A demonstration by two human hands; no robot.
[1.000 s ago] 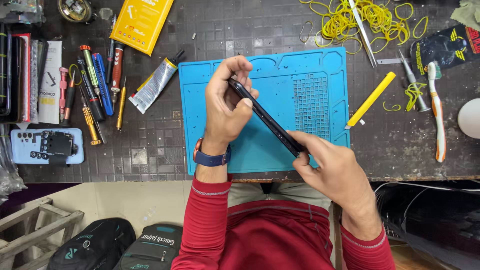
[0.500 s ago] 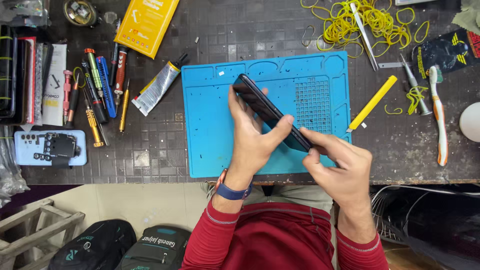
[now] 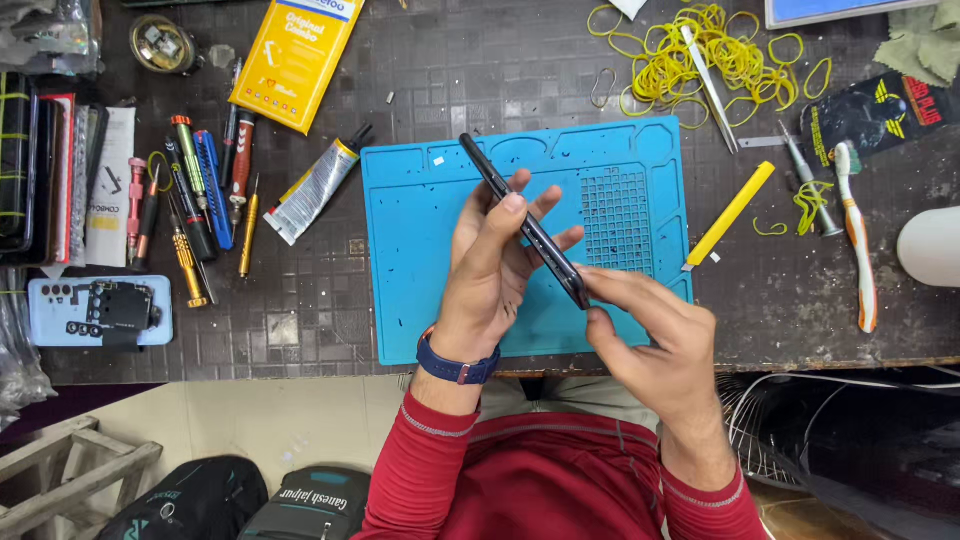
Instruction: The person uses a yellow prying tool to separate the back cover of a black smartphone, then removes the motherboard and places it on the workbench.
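Since the earlier frame the smartphone (image 3: 522, 222) has been turned edge-on; left hand (image 3: 495, 262) is wrapped round it, right hand (image 3: 652, 335) pinching its lower corner. Steady support over the blue mat (image 3: 420, 250) is advised.

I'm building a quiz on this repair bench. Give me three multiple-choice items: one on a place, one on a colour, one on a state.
1. Where does the glue tube lie?
A. left of the mat
B. on the mat
C. right of the mat

2. What colour is the mat?
A. green
B. blue
C. red

3. How is the phone?
A. flat on the mat
B. held edge-on in both hands
C. lying among the rubber bands

Answers: 1 A, the tube rests just off the mat's left edge. 2 B, the mat is plainly blue. 3 B, the left hand and right hand grip it above the mat.
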